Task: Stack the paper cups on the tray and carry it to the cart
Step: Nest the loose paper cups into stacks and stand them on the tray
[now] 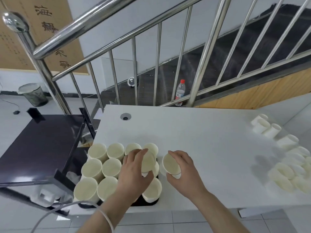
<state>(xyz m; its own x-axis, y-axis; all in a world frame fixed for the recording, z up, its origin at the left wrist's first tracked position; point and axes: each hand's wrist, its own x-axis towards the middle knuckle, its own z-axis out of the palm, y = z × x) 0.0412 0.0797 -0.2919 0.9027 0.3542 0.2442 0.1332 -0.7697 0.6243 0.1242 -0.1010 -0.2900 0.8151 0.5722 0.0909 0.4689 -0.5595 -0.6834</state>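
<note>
Left hand [134,172] grips a tilted paper cup [148,163] above the dark tray [143,201] — upright cups [97,151] fill it. Right hand [184,174] holds another cup [170,163] just beside the tray, over the white table [202,132].

Matt paper cups [111,167] — glossy steel railing [94,24]

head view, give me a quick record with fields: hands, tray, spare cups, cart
left hand: left hand grips a white paper cup above the tray
right hand: right hand grips another white paper cup
tray: dark tray holding upright cups
spare cups: loose white cups on white table, right
cart: dark cart, left
</note>
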